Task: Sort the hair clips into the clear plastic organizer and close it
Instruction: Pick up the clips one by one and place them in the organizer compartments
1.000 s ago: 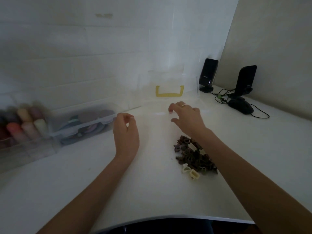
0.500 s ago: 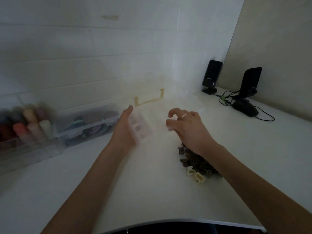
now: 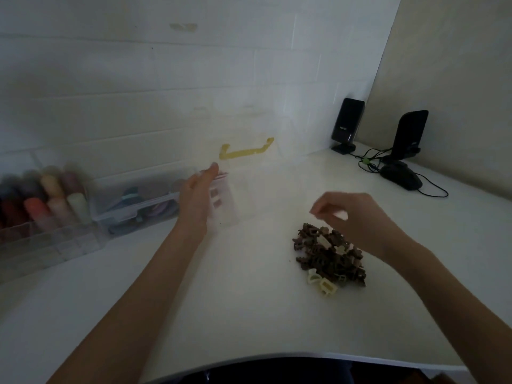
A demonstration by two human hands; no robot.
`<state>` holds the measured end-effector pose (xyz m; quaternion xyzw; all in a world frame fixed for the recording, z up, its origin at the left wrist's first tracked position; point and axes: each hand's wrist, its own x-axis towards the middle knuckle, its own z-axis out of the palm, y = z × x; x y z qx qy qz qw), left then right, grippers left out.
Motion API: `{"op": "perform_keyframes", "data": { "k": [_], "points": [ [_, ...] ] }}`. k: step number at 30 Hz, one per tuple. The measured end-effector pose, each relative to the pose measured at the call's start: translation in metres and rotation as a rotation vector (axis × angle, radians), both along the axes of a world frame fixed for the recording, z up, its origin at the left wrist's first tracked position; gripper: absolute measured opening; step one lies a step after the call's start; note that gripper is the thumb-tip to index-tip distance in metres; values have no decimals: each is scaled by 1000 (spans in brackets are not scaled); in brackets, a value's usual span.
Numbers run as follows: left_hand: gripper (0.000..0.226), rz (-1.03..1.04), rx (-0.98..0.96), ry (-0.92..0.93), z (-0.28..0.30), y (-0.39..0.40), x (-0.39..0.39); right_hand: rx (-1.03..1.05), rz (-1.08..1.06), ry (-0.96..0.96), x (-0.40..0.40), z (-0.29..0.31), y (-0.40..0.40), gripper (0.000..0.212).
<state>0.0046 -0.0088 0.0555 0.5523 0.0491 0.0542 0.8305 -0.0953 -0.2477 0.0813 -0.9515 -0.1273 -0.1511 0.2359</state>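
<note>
Head camera is looking down on the white table (image 3: 249, 314), and the clear organizer (image 3: 249, 195) is sitting toward the back of it, so see-through and blurred that only its yellow latch (image 3: 245, 151) and a few faint compartment lines are giving it away. Its lid seems to be standing up against the tiled wall, though the blur is making that hard to call. It is looking light and stiff, thin plastic that would likely skid on this smooth top, so the best place to be steadying it is the side wall, and the latch edge when closing time comes.

Just right of the organizer and nearer the person, the hair clips (image 3: 329, 256) are lying in a loose heap, mostly brown with a couple of cream ones at the near edge. These are looking tiny, hard and springy, apt to tangle in each other, so pinching one at a time off the top of the heap seems the way to go.

Now the hands. The left hand (image 3: 196, 200) is resting flat against the organizer's left side, fingers straight and together, bracing rather than gripping. The right hand (image 3: 357, 217) is hovering over the far edge of the heap, between it and the organizer, fingers curled loosely downward; something pale is showing at the fingertips (image 3: 318, 212), but whether that is a clip I cannot tell.
</note>
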Motion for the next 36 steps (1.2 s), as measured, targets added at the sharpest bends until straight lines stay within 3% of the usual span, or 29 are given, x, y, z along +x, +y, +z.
{"op": "perform_keyframes", "data": {
  "k": [5,14,18,24,27,32,34,36],
  "points": [
    [27,-70,33,-16,-8,-8,9,-184,-39,295,-5,-16,13,31],
    [28,-136,51,-5,-14,-5,13,-500,-86,138,6,-24,39,23],
    [34,-125,41,4,-15,-5,13,-345,-59,38,5,-21,42,17],
    [34,-101,29,23,-17,-2,13,231,105,8,5,-9,58,17],
    [26,-110,16,31,-17,-3,12,176,157,-117,14,-5,86,18],
    [22,-158,11,-43,-16,0,7,-146,226,-276,41,-17,117,20],
    [23,-150,16,-57,-15,2,7,-140,229,-251,43,-18,111,30],
    [21,-113,9,-31,-15,2,7,-18,219,-215,36,-11,96,26]
  ]
}}
